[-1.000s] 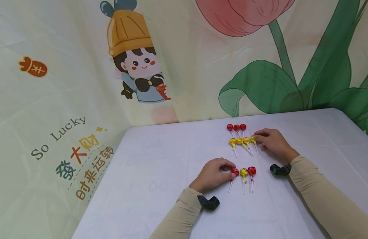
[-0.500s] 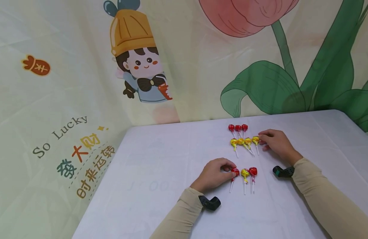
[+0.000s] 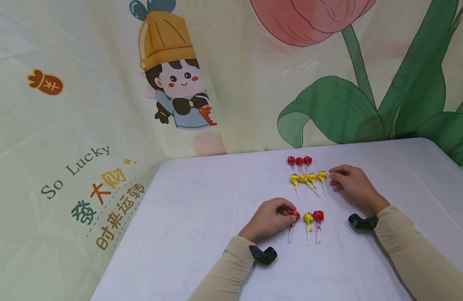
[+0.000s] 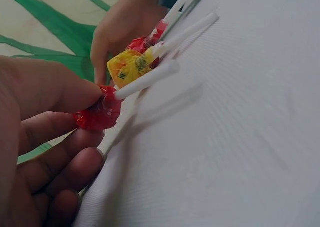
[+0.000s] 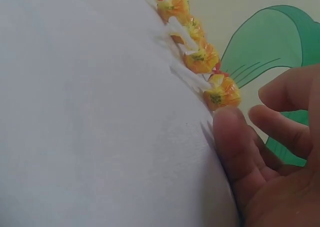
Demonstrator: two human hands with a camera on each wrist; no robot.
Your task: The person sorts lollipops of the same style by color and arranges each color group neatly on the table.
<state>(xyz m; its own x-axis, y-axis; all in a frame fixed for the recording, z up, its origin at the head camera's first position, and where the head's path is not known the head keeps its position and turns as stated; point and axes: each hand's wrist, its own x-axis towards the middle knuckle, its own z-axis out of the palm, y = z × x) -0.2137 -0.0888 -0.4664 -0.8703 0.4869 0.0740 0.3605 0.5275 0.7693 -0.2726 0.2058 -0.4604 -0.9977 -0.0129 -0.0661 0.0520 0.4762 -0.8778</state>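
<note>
My left hand (image 3: 268,218) pinches the head of a red lollipop (image 4: 102,114) between thumb and fingers, its white stick pointing toward the near edge. Just right of it lie a yellow lollipop (image 3: 308,218) and another red lollipop (image 3: 318,215), side by side. Farther back, my right hand (image 3: 354,182) is beside the right end of a row of several yellow lollipops. Its fingers are apart and hold nothing; the nearest yellow lollipop (image 5: 222,93) lies just beyond the thumb tip. Behind that row are three red lollipops (image 3: 299,161), their sticks partly hidden.
A white cloth covers the table (image 3: 201,200). Behind it hangs a printed backdrop (image 3: 246,92) with a tulip and a cartoon figure. Each wrist wears a black camera band, the left band (image 3: 264,255) close to the tabletop.
My right hand has let go of the rightmost yellow lollipop and drawn away to the right. The left hand keeps its pinch on the red lollipop, almost still.
</note>
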